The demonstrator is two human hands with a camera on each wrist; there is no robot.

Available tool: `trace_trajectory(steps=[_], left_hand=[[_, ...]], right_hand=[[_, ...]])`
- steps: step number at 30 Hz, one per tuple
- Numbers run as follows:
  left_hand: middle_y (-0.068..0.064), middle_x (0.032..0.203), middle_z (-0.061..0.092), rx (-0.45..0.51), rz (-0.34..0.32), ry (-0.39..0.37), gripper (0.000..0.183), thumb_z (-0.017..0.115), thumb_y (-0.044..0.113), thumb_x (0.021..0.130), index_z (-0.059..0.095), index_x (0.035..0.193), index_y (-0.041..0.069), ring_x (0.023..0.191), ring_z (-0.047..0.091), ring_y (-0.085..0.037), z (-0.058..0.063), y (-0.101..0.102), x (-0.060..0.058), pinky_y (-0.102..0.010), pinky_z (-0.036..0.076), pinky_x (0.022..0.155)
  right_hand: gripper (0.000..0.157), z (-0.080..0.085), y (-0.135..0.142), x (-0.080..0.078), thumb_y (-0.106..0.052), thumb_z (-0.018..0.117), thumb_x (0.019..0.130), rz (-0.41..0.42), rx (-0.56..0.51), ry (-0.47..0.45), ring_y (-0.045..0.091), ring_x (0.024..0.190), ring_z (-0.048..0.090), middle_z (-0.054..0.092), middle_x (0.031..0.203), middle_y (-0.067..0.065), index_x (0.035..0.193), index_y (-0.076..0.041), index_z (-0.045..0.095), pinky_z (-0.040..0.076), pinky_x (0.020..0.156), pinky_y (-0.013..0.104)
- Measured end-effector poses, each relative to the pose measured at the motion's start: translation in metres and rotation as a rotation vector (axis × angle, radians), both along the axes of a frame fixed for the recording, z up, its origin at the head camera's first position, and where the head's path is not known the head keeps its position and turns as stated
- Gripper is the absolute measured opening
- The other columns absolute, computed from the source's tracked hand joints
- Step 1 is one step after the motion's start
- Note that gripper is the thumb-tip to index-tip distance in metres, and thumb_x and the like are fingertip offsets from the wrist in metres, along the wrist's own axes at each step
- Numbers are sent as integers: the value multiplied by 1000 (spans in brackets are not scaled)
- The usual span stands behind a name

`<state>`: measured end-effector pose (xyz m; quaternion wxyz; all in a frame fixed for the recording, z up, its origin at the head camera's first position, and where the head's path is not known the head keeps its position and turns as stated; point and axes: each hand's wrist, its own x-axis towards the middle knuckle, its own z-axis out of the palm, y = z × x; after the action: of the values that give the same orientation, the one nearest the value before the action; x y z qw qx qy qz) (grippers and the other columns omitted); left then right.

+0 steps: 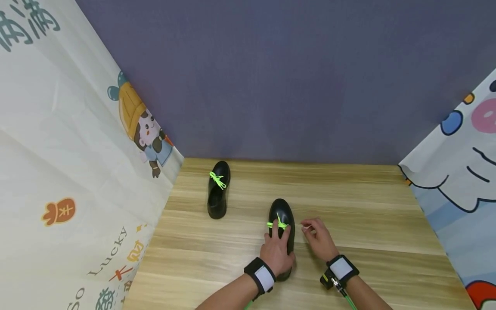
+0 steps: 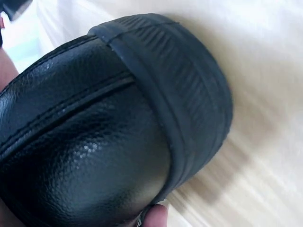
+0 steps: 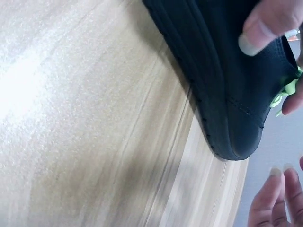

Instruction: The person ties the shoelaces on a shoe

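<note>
A black lace-up shoe (image 1: 281, 209) with bright green laces (image 1: 278, 225) stands on the wooden tabletop, toe pointing away from me. My left hand (image 1: 277, 254) grips it from above, fingers spread over the laces and the thumb against its right side. Its rounded black heel (image 2: 189, 90) fills much of the left wrist view. To the right of the shoe, my right hand (image 1: 318, 239) hovers apart from it, fingers loosely bent and holding nothing visible. In the right wrist view, these right fingers (image 3: 274, 203) appear beyond the shoe's toe (image 3: 244, 142).
A second black shoe (image 1: 220, 196), its green laces tied in a bow, stands farther back on the left. A dark grey-blue panel (image 1: 279, 86) rises behind the wooden surface (image 1: 368, 206). Printed white cloths hang at the left (image 1: 77, 129) and right (image 1: 445, 168).
</note>
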<state>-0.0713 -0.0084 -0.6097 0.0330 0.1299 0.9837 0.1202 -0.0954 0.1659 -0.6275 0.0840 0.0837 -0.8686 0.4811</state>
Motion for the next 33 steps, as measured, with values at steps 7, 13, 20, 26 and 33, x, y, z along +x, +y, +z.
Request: trace_trajectory(steps=[7,13,20,26,33], left_hand=[[-20,156,28,19,25,20,74,76,41,83,47,150,25,92,58,-36,2,-14,-18,-34,45,47],[-24,157,26,39,58,49,74,77,38,83,47,150,29,92,58,-36,3,-24,-33,-34,42,43],[-25,156,28,9,83,81,71,78,38,84,50,148,27,85,58,-34,3,-33,-50,-33,41,42],[-26,160,22,0,110,96,73,79,36,83,49,149,29,92,62,-36,4,-41,-68,-36,44,44],[-28,159,23,-20,168,132,72,79,36,84,49,149,27,96,61,-39,2,-49,-92,-38,48,46]], right_hand=[[17,-2,-2,3,4,66,92,14,-6,9,14,83,58,60,99,7,109,1,66,49,64,25],[18,-4,0,5,5,66,92,17,-8,-24,14,84,57,60,100,7,109,0,65,49,65,25],[19,-8,2,7,10,67,89,27,-19,49,12,82,57,60,98,5,106,0,66,48,63,24],[18,-10,5,11,9,66,90,25,-5,31,8,82,56,60,97,5,107,2,65,49,64,24],[19,-12,13,13,4,65,93,11,6,-65,10,86,57,60,102,4,110,-3,65,50,68,25]])
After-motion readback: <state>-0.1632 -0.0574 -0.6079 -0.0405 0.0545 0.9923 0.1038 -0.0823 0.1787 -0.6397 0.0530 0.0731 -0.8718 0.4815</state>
